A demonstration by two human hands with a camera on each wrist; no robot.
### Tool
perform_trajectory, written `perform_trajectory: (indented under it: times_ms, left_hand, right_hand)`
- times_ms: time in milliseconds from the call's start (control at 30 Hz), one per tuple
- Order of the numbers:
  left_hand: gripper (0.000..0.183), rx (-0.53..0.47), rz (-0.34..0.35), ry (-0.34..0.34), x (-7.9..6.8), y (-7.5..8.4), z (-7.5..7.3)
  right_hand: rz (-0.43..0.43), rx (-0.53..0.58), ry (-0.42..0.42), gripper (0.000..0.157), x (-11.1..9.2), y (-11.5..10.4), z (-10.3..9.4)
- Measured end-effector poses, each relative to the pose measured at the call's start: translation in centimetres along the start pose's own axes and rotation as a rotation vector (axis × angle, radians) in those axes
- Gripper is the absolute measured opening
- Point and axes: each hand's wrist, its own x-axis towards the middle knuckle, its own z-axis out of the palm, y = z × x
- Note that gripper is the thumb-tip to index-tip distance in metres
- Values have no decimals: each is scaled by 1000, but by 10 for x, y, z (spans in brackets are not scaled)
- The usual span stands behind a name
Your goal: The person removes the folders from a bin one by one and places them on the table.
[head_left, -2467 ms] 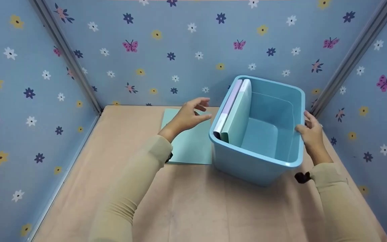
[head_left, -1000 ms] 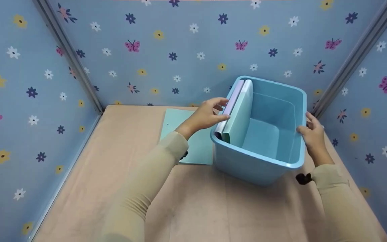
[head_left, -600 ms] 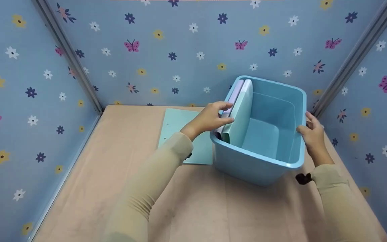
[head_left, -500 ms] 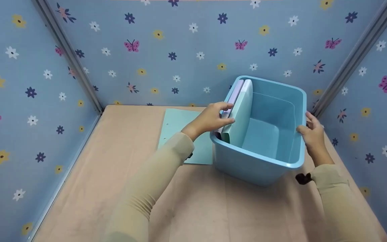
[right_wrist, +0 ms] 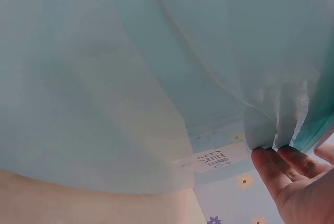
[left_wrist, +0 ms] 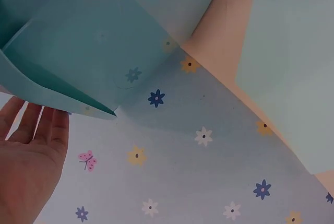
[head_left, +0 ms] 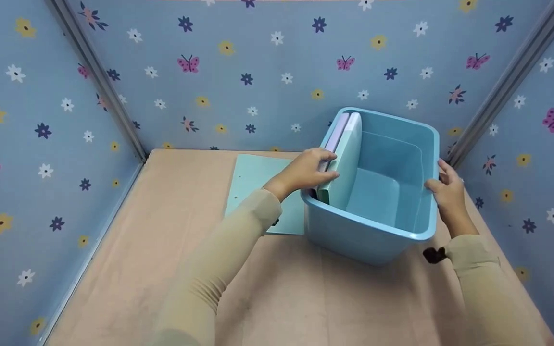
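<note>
A light blue plastic bin stands tilted at an angle on the table, against the back wall. Inside, along its left wall, a lilac file folder and a mint-green file folder stand upright side by side. My left hand reaches over the bin's left rim, fingertips and thumb at the folders' top edges, thumb apart from the fingers. In the left wrist view, that hand shows extended fingers by the rim. My right hand grips the bin's right rim, thumb inside and fingers outside.
A flat mint-green folder lies on the table left of the bin, partly under my left forearm. Flower-patterned walls enclose the table at the back and sides. A label with writing shows on the bin's outside.
My left hand has moved right from above the flat folder to the folders in the bin, then slightly farther over their top edges. My right hand keeps its grip; the bin stays put.
</note>
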Motion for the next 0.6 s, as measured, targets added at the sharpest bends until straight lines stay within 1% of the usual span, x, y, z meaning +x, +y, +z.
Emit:
perform_trajectory:
  times_ms: [167,267,367,500,600]
  left_hand:
    - [47,37,-2,-34,1,1,-1]
    - [44,61,3,-40,2,3,-1]
    - [37,91,31,-42,4,5,0]
    - [30,111,92,-59,6,10,1]
    - [30,123,96,-67,8,14,3]
  right_hand:
    - [-1,4,7,84,0,0,0]
    - [-5,11,8,84,0,-1,0]
    - [-4,22,6,85,-1,-2,0]
    - [-2,23,6,85,-1,-2,0]
    - [-4,24,7,85,-1,-2,0]
